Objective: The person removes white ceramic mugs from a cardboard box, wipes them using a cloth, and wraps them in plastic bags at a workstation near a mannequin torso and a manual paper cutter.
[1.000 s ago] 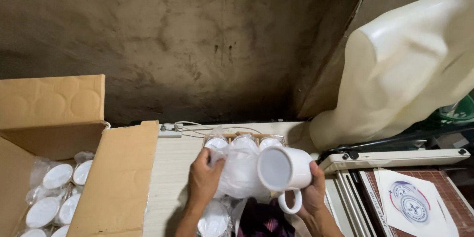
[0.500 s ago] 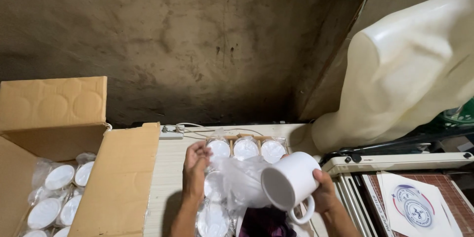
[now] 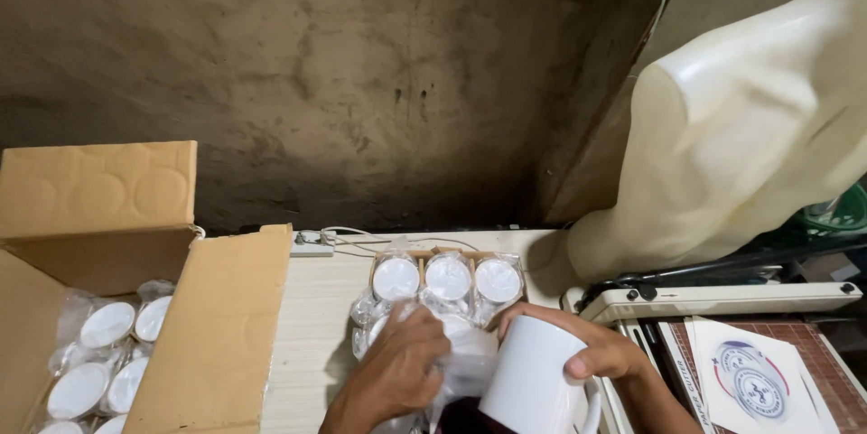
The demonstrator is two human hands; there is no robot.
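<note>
My right hand point(image 3: 578, 348) grips a plain white mug point(image 3: 535, 382) from above, near the bottom edge of the view. My left hand point(image 3: 402, 369) is closed on the clear plastic bag point(image 3: 465, 371) beside the mug. Just beyond both hands, several white mugs wrapped in plastic point(image 3: 449, 279) stand in a row on the pale wooden table point(image 3: 316, 326).
An open cardboard box point(image 3: 181, 308) at the left holds several more wrapped mugs point(image 3: 104, 357). A cream mannequin torso point(image 3: 741, 145) leans at the right. A paper cutter point(image 3: 722, 300) and printed round designs on paper point(image 3: 754, 380) lie at the lower right. A power strip point(image 3: 312, 244) sits by the wall.
The mug has come lower and nearer to me, its mouth turned away. My left hand has moved right and closed on the plastic bag that came off the mug.
</note>
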